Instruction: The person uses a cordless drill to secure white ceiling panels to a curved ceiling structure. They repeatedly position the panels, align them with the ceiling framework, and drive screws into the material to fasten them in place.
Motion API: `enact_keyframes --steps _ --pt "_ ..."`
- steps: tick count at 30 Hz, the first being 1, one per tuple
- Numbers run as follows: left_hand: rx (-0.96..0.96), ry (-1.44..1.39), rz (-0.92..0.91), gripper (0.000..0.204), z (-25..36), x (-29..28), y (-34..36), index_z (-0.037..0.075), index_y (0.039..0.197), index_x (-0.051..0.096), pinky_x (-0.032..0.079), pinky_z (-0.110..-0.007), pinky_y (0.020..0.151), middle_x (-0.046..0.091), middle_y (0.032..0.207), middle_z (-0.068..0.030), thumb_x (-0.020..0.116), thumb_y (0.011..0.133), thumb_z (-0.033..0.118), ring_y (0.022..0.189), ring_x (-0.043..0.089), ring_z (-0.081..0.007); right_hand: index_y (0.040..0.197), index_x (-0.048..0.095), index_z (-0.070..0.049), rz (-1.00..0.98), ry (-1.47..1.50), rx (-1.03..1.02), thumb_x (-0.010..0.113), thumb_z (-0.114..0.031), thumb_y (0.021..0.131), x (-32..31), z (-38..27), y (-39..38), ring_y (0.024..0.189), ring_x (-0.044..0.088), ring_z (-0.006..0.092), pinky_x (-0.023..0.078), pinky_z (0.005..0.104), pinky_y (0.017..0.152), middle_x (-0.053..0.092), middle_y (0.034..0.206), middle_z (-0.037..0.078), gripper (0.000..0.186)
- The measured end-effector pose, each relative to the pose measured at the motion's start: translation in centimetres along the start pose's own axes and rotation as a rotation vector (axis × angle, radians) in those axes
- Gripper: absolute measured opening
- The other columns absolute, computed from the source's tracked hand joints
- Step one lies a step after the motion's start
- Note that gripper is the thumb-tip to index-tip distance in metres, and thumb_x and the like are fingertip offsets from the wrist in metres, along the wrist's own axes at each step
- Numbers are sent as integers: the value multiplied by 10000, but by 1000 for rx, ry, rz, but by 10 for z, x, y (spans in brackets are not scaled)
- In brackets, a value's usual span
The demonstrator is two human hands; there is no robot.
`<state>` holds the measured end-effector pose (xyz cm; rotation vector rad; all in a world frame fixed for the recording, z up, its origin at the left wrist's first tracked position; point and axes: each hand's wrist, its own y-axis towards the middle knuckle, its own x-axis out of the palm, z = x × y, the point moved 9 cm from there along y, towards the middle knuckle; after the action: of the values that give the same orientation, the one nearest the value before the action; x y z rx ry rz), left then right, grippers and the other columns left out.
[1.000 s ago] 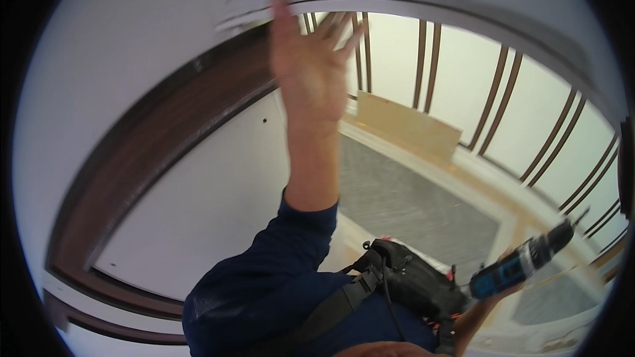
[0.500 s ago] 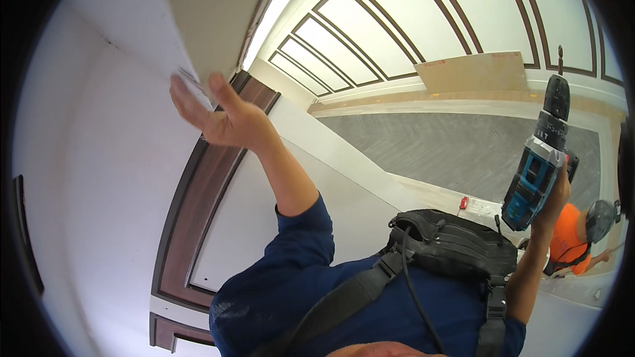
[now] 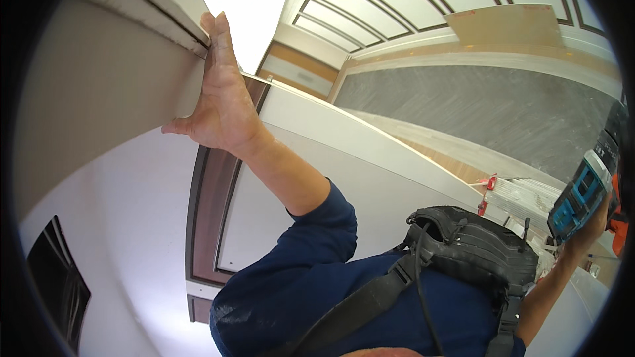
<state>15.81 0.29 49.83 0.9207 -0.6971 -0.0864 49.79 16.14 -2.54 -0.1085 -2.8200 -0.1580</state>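
Left hand point(image 3: 227, 106) is pressed, thumb spread, against a pale panel's edge point(image 3: 204, 59). Blue-black drill point(image 3: 582, 198) is just clamped in the right hand point(image 3: 598, 221).

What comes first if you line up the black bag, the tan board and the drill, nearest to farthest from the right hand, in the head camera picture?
1. Drill: nearest, gripped in the right hand.
2. Black bag: strapped on in front, left of that hand.
3. Tan board: farthest, upper right, beyond the grey floor.
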Motion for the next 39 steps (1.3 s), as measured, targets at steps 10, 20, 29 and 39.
enact_keyframes --steps 10,20,29,39 --pt "83 158 194 1192 30 -15 -3 -46 1473 -56 119 -575 1215 130 1463 -259 737 770 500 1421 125 -430 1369 514 -41 -129 -628 -296 610 -7 878 59 -7 49 972 684 206 550 317 835 662 1173 131 501" --pt "143 205 260 1075 54 -31 -7 -51 1453 -11 135 -551 1226 207 1361 -243 719 785 368 1370 214 -421 1331 539 -11 -331 -757 -408 721 -44 777 124 3 41 1014 673 313 521 354 856 662 1171 187 584" --pt "158 228 214 896 21 -22 6 -10 1385 100 230 -509 1216 249 1323 -225 679 839 400 1308 333 -373 1361 504 -5 -343 -659 -174 657 -93 844 111 96 52 1096 643 303 503 340 922 629 1253 182 547" --pt "171 281 191 948 29 -18 -3 -33 1405 87 336 -474 1149 233 1365 -236 707 824 388 1287 382 -376 1347 502 8 -421 -361 95 692 -100 825 108 96 58 1044 660 276 518 317 877 647 1205 166 565"
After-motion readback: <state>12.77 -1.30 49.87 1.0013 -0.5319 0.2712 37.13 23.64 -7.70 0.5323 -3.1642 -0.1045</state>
